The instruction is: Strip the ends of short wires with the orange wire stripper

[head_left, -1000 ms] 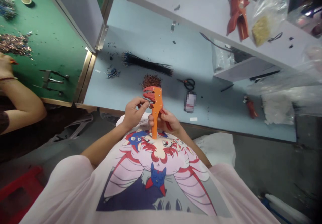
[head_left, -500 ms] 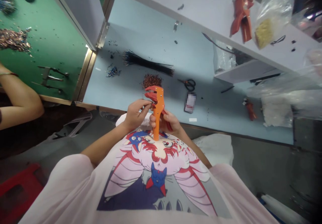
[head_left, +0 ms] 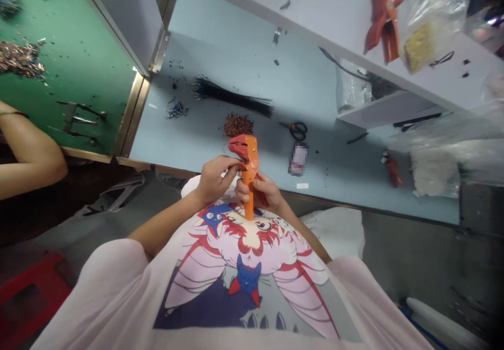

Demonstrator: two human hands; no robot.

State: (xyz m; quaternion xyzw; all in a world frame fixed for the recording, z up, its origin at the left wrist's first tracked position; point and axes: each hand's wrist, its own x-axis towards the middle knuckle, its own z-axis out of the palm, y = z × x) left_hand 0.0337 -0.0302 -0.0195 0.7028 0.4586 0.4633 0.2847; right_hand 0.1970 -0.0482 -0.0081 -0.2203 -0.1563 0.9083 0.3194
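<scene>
My right hand point(head_left: 268, 190) is wrapped around the handles of an orange wire stripper point(head_left: 251, 156) with red jaws, held upright in front of my chest. Its red jaws look closed together. Beside the tool, just below the jaws, my left hand point(head_left: 214, 177) has thumb and fingertips pinched together. Whatever is between those fingertips is too small to make out. Beyond the tool lie a heap of copper-coloured scraps point(head_left: 238, 125) and a long bundle of black wires point(head_left: 236, 98) on the blue bench top point(head_left: 189, 150).
Black-handled scissors point(head_left: 297, 130) and a phone point(head_left: 298, 159) lie right of the scraps. Another red tool point(head_left: 385, 22) rests on the shelf point(head_left: 315, 9); a smaller one point(head_left: 391, 169) lies at right. A co-worker's arm point(head_left: 35, 153) is at the green bench point(head_left: 106, 40).
The stripper's red jaws have gone from parted to closed, and my right hand has squeezed its handles nearer together. My left hand stays pinched beside the tool.
</scene>
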